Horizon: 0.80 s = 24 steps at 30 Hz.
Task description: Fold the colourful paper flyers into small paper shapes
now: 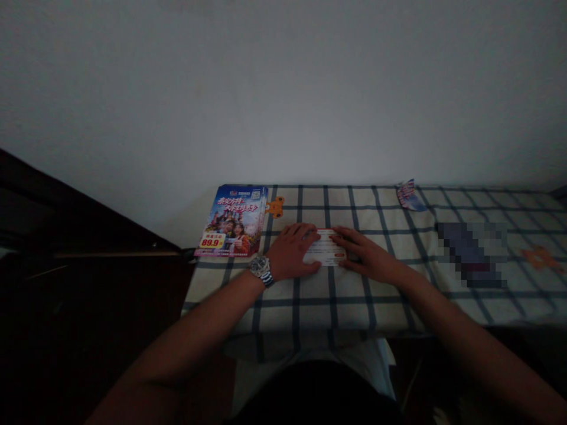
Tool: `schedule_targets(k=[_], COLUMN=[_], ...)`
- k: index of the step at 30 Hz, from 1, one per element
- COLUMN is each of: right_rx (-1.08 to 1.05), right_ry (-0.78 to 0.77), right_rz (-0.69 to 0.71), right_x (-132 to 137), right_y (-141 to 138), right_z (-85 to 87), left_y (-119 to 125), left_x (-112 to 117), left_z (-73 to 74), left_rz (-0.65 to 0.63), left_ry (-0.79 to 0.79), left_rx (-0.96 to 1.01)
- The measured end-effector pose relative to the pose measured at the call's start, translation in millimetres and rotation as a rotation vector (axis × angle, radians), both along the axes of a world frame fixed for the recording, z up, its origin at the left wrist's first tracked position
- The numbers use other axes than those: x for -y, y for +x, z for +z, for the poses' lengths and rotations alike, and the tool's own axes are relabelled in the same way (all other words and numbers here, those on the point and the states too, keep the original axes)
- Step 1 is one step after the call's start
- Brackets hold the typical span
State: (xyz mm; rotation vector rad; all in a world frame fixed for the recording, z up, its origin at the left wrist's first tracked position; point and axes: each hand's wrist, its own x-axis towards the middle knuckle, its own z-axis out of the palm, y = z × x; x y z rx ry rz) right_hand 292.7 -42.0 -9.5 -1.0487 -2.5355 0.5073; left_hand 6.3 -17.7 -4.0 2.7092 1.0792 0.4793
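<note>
A small rectangular piece of folded paper (328,249), white with red print along its edges, lies on the checked cloth between my hands. My left hand (292,251), with a metal watch on its wrist, rests over the paper's left side, thumb near the lower edge and fingers near the top. From the other side, my right hand (367,254) touches the paper's right edge with outstretched, spread fingers. Left of my left hand sits a stack of colourful printed flyers (233,221). The paper's left end is partly hidden under my left fingers.
The table's white cloth with dark checks (336,307) runs along a pale wall (310,106). A crumpled printed paper (411,196) stands at the back right. Further right is a blurred-out dark object (472,254). A dark panel (88,206) slants at the left.
</note>
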Motion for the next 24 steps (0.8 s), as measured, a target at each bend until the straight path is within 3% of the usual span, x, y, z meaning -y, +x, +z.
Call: schedule_targets(k=[11, 17, 24], right_rx=[0.049, 0.046, 0.030], right_ry=[0.017, -0.007, 0.106], right_rz=[0.025, 0.036, -0.157], right_x=[-3.0, -3.8, 2.1], right_y=[5.0, 5.1, -25.8], right_z=[-1.7, 6.0, 10.1], left_y=[-0.8, -0.2, 0.2], left_x=[-1.1, -1.3, -0.2], left_z=[-1.8, -1.8, 0.5], left_rz=[-0.008, -0.008, -0.002], left_ry=[-0.005, -0.012, -0.010], left_rx=[0.007, 0.006, 0.006])
